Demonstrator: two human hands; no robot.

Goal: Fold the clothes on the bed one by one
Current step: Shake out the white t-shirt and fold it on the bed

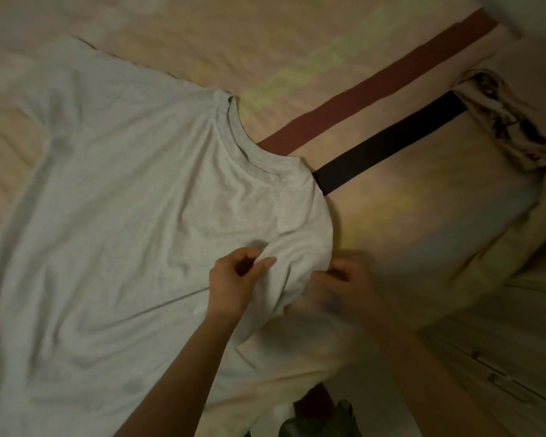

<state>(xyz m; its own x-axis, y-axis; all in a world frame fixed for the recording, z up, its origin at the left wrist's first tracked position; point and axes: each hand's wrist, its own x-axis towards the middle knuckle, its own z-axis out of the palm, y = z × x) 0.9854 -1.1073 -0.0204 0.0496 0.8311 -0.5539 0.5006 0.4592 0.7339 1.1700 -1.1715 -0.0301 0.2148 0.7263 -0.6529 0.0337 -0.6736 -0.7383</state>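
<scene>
Left hand pinches the shirt near its shoulder; right hand blurred, fingers curled at the sleeve edge; best pull taut, fold inward evenly.

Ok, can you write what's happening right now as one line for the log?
step: folding grey T-shirt | left hand: pinches sleeve area | right hand: grips shirt edge, blurred | shirt: spread on bed

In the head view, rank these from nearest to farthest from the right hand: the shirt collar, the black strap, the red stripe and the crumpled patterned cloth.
From the right hand, which is at the grey shirt's near sleeve:
1. Black strap, up and right of the hand.
2. Shirt collar, up and left; too close to the strap to call.
3. Red stripe, beyond the strap.
4. Crumpled patterned cloth, far right.
</scene>
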